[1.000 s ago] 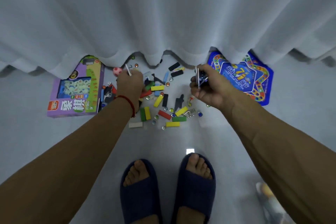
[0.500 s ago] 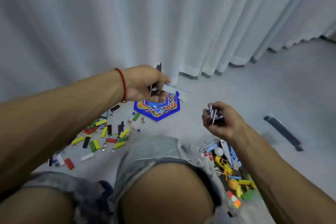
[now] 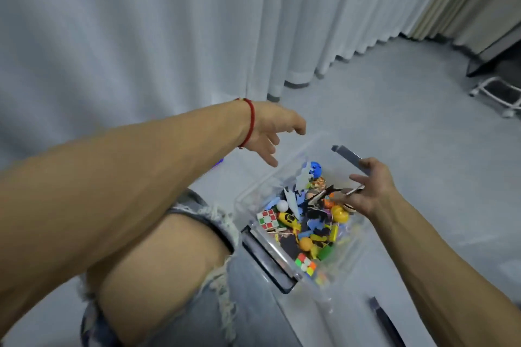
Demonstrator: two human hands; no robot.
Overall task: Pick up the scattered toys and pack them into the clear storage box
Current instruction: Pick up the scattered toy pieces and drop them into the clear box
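The clear storage box sits on the grey floor beside the person's bent knee, heaped with small toys: a red-and-white puzzle cube, a white ball, a blue ball, an orange ball and a yellow vehicle. The left hand, a red string bracelet at its wrist, reaches over the box's far left corner with fingers spread loosely, holding nothing. The right hand hovers over the box's right edge, fingers splayed; thin dark flat pieces lie just at its fingertips, and motion blur hides whether any are still pinched. Grey latches show on the box rim. White curtains hang behind.
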